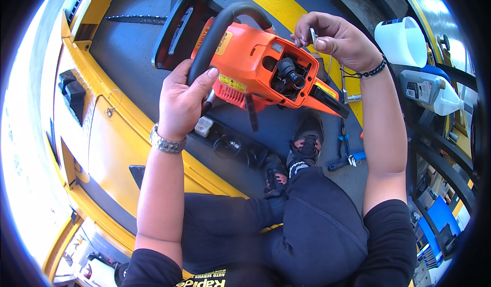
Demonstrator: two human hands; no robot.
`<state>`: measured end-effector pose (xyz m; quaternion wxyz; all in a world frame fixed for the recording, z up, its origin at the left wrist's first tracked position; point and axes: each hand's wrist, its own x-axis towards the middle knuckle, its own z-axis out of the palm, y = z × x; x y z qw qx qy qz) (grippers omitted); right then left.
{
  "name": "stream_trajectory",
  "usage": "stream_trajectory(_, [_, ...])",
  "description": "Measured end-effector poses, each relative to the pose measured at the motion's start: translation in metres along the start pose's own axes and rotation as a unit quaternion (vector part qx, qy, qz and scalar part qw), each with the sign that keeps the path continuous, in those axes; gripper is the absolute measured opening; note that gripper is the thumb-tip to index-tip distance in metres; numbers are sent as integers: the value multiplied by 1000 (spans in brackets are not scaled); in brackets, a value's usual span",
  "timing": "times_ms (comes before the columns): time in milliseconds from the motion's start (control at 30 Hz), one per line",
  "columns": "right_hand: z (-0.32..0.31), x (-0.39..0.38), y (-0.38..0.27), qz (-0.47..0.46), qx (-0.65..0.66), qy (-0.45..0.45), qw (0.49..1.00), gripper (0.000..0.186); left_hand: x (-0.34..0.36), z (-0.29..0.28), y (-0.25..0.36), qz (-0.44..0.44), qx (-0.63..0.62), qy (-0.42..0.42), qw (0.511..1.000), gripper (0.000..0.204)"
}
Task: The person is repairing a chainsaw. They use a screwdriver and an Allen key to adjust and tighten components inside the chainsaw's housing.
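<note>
An orange chainsaw (245, 52) is tilted in front of me, its toothed bar (135, 19) pointing left. My left hand (179, 100) is closed round the black front handle (207, 47), thumb on top. On the saw's right part an opening shows a black inner part (289, 75), the engine compartment being uncovered. Just above that opening, my right hand (340, 39) pinches a small shiny metal piece (312, 34) between thumb and fingers. Its exact kind is too small to make out. The black hand guard (179, 29) stands left of the handle.
Blue-handled pliers (343, 143) and another blue-handled tool (348, 160) lie on the floor near my shoe (306, 144). A white tub (404, 41) and a translucent jug (432, 93) stand at right. A yellow metal frame (117, 128) runs along the left.
</note>
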<state>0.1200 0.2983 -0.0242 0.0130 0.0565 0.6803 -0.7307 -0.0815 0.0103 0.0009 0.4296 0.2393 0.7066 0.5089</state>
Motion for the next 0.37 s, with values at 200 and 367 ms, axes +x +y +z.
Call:
stream_trajectory(200, [23, -1, 8, -56, 14, 82, 995, 41, 0, 0, 1, -1, -1, -4, 1000, 22])
stream_trajectory(367, [38, -2, 13, -50, 28, 148, 987, 43, 1, -2, -5, 17, -24, -10, 1000, 34])
